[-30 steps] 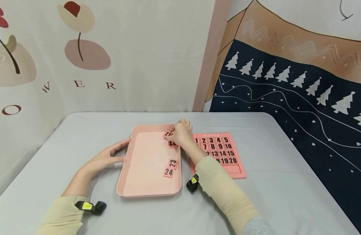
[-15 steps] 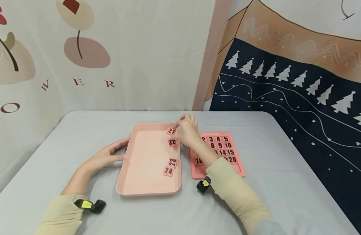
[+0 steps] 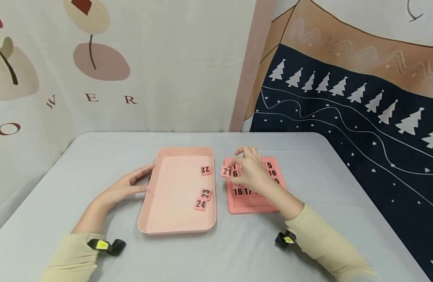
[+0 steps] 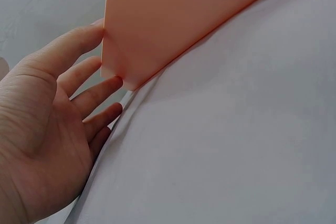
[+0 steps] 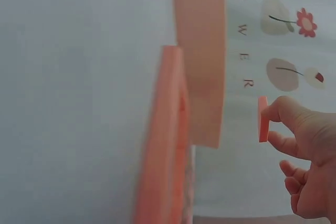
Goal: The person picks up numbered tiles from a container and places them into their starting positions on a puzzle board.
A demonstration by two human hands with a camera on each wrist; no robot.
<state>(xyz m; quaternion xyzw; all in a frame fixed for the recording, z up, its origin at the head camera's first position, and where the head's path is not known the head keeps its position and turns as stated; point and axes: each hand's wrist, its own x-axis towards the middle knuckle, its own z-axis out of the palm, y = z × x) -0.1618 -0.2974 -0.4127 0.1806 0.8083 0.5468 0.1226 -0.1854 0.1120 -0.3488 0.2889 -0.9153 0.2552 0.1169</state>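
Note:
Between thumb and finger, my right hand pinches a pink number tile marked 21, raised over the left edge of the number board. In the right wrist view the tile shows edge-on, apart from the board. My left hand touches the left side of the pink tray with spread, relaxed fingers; in the left wrist view its fingertips meet the tray wall. Tiles 22, 23 and 24 lie in the tray. My right hand hides part of the board's upper rows.
Rows of numbered tiles fill the board, above a bare strip at its near edge. The tray stands just left of the board, a narrow gap between them. A grey-white cloth covers the table, and printed curtains hang behind.
My right hand has lifted tile 21 out of the tray and carried it right to the board's left edge. My left hand has stayed at the tray's side.

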